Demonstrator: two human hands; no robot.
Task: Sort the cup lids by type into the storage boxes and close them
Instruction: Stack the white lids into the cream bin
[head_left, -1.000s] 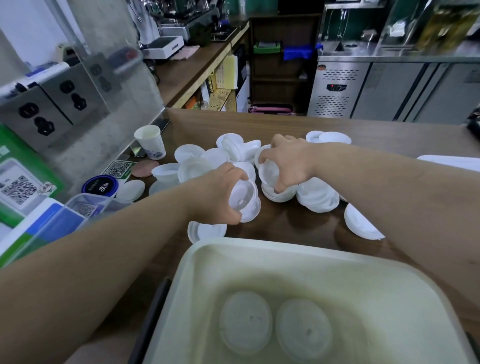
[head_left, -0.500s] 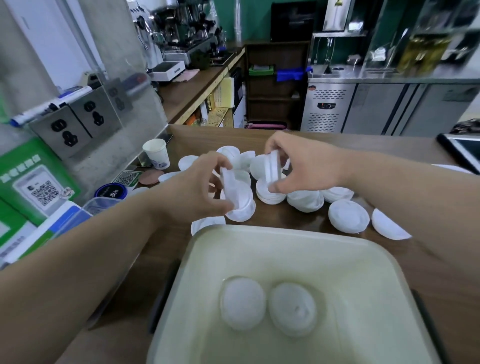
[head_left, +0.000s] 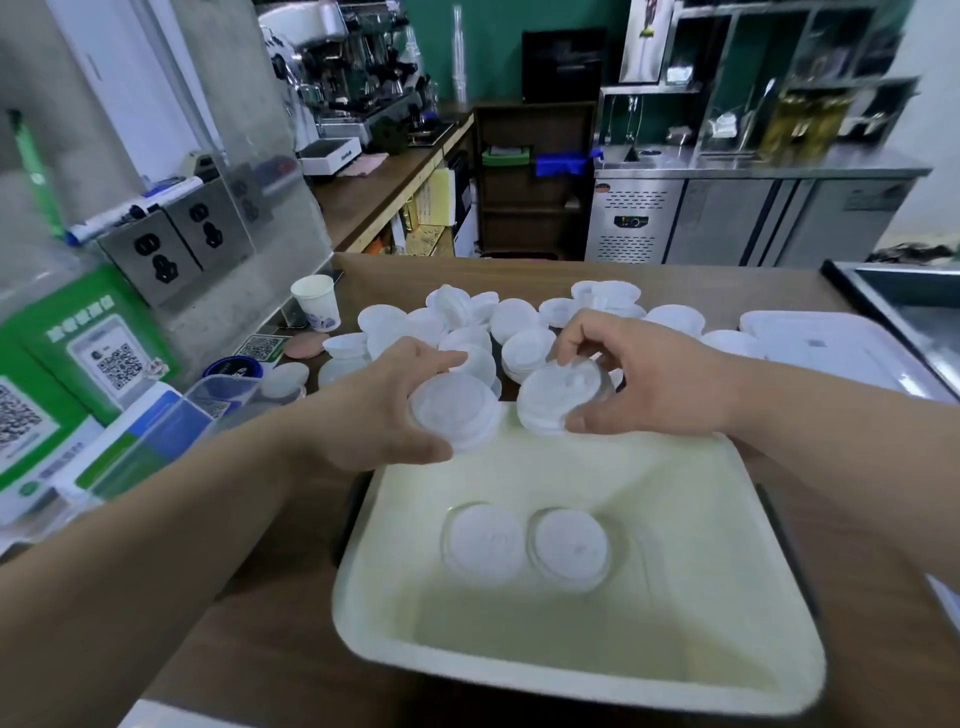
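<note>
Two lids (head_left: 485, 543) lie flat, side by side, on the floor of the box (head_left: 519, 670). The box is a pale open tub on the tabletop (head_left: 727, 275).

Left hand (head_left: 384, 410): above the box's far left corner. Fingers and thumb are curled round the left stack (head_left: 452, 410) of white lids, flat face tipped up and toward me.

Right hand (head_left: 649, 379): above the box's far rim, right of the other hand. Thumb under, fingers arched over the top, pinching the right stack (head_left: 561, 395).

The stacks hang close together over the far rim, with a small gap between them. I cannot tell how many lids are in each; the edges blur.

Beyond the box: the pile (head_left: 519, 322) of loose white lids spreads across the tabletop, some nested, some single.

Beyond the box and to its right: a flat white cover (head_left: 821, 348) lies on the tabletop.

Beyond the box and to its left: a paper cup (head_left: 317, 306) stands upright at the pile's edge, near the wall.
</note>
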